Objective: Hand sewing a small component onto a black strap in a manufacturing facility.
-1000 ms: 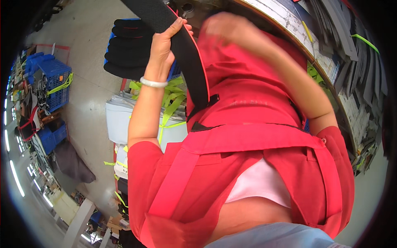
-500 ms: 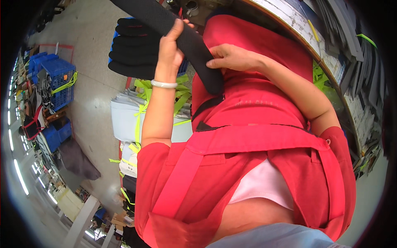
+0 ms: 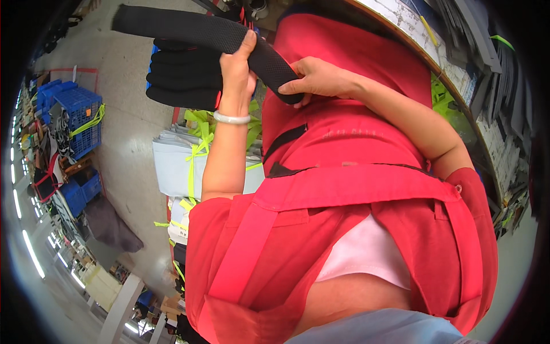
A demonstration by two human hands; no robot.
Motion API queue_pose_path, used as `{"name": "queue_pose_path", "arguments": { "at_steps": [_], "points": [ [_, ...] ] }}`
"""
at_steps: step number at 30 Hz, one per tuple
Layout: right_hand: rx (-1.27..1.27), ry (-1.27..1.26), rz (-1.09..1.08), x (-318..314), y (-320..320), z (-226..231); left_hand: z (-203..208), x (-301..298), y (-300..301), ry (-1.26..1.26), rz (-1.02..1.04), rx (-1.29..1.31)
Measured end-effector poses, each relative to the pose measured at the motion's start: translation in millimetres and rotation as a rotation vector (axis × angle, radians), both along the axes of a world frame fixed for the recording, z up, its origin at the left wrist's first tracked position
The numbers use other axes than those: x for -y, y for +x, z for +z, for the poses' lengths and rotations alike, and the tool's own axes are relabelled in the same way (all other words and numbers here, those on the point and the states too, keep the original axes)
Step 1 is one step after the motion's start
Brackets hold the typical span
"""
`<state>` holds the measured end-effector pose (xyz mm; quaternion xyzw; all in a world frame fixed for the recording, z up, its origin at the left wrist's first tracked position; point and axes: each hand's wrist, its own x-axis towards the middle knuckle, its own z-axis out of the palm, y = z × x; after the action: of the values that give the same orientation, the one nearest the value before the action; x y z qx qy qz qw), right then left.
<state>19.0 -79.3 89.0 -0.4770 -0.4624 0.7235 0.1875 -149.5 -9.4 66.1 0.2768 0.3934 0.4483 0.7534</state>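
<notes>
Factory workshop: blue crate [image 3: 89,144], left; tied sheets [image 3: 172,175], centre left; desk [image 3: 401,20] with grey strips [image 3: 509,77], upper right; tube lights [image 3: 32,254], lower left.

Blue crate [image 3: 86,139] — cloth [image 3: 112,222] (dark grey)

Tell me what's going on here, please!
A person in a red apron is holding a long black strip with both hands. The left hand grips it partway along, thumb on top, and the right hand holds the end nearest the body. The other end sticks out to the left. Just below the strip in the picture is a pile of black pieces, and nearer the person is a stack of pale grey sheets.
</notes>
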Motion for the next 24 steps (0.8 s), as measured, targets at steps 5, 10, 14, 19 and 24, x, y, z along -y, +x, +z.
{"name": "queue_pose_path", "arguments": {
  "at_steps": [5,10,14,19,24],
  "points": [
    [0.063,-0.063,-0.030,3.9,0.2,-6.4,-19.9,27.2,-2.1,0.006,-0.125,-0.099],
    [0.031,-0.085,-0.114,0.8,-1.1,-7.5,-14.6,24.7,7.1,0.008,-0.038,-0.068],
    [0.087,-0.061,-0.135,1.3,-2.8,-7.4,-20.2,28.4,6.4,-0.037,-0.035,-0.007],
    [0.068,-0.051,-0.112,-2.3,1.4,-15.4,-29.0,38.7,17.1,-0.064,-0.025,0.027],
    [0.096,-0.045,-0.131,4.8,18.2,0.2,-26.4,-3.2,10.5,-0.055,0.128,0.176]
  ]
}}
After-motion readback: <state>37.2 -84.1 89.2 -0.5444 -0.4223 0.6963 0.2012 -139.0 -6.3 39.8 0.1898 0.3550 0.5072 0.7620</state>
